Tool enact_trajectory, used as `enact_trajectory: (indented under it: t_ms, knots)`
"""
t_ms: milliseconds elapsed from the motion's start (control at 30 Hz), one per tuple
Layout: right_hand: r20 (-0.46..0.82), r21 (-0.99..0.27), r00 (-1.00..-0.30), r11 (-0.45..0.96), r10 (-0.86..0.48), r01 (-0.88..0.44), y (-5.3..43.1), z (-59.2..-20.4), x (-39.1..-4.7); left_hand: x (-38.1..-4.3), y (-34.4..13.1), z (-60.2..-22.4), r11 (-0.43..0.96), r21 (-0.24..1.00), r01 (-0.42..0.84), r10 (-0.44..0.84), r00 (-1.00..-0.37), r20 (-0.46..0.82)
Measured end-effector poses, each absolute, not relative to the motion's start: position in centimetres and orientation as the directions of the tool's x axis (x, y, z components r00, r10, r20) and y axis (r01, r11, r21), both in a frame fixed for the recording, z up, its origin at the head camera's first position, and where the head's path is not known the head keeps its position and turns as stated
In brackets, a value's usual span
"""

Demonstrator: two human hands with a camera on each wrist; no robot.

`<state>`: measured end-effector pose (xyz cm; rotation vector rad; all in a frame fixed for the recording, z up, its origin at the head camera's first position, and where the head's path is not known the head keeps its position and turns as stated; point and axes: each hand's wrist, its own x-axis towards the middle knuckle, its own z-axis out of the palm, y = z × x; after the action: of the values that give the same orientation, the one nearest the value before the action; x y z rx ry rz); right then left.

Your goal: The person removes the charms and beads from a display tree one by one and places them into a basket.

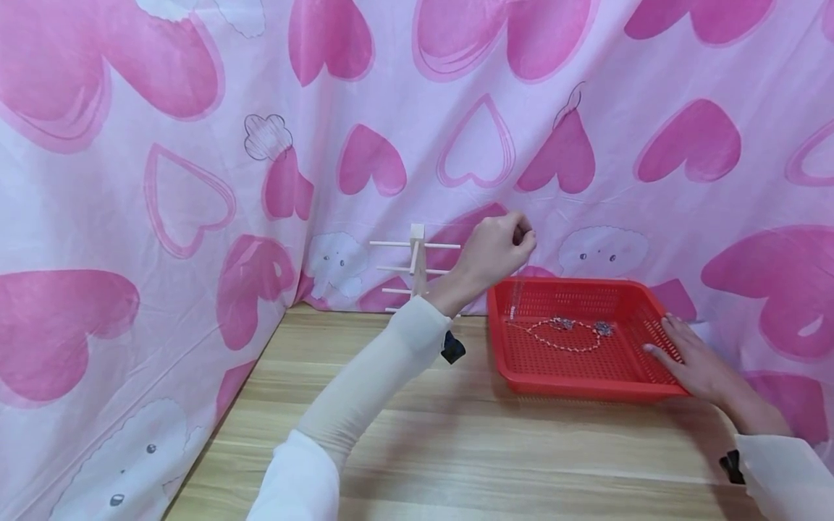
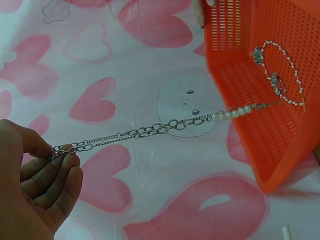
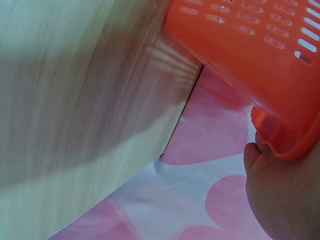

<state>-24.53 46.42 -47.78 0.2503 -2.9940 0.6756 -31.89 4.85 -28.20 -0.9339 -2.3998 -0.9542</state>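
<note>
My left hand (image 1: 498, 246) is raised above the left side of a red plastic basket (image 1: 586, 387). Thumb and fingertips pinch one end of a silver chain necklace (image 2: 165, 129), which has a run of white pearl beads toward its lower end. The strand hangs down into the basket. Inside lies a beaded loop necklace (image 1: 565, 348), pale with some reddish beads, with small silvery pieces (image 1: 603, 329) beside it. My right hand (image 1: 706, 373) holds the basket's right rim, thumb over the inner side and fingers along the outside.
A wooden rack (image 1: 418, 235) with several thin side pegs stands behind my left forearm, left of the basket. All of this is on a wood-grain table (image 1: 430, 434). A pink heart-print cloth (image 1: 384, 65) hangs behind and along the left side.
</note>
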Motion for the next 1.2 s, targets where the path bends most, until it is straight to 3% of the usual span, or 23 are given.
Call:
enact_trajectory:
  t_ms: [567, 800, 1200]
  knots:
    - [0.102, -0.432, -0.987, 0.888, -0.124, -0.156, 46.1, -48.1, -24.5, -33.0, 7.8, -28.7, 0.628, 0.354, 0.693, 0.518, -0.711, 0.475]
    - [0.091, -0.428, -0.989, 0.892, -0.117, -0.145, 46.4, -48.0, -24.5, -33.2, 9.4, -29.4, 0.647, 0.366, 0.669, 0.554, -0.742, 0.376]
    - [0.102, -0.449, -0.988, 0.88, -0.118, -0.151, 46.4, -48.2, -24.4, -34.2, 10.9, -30.1, 0.687, 0.243, 0.685, 0.655, -0.728, 0.201]
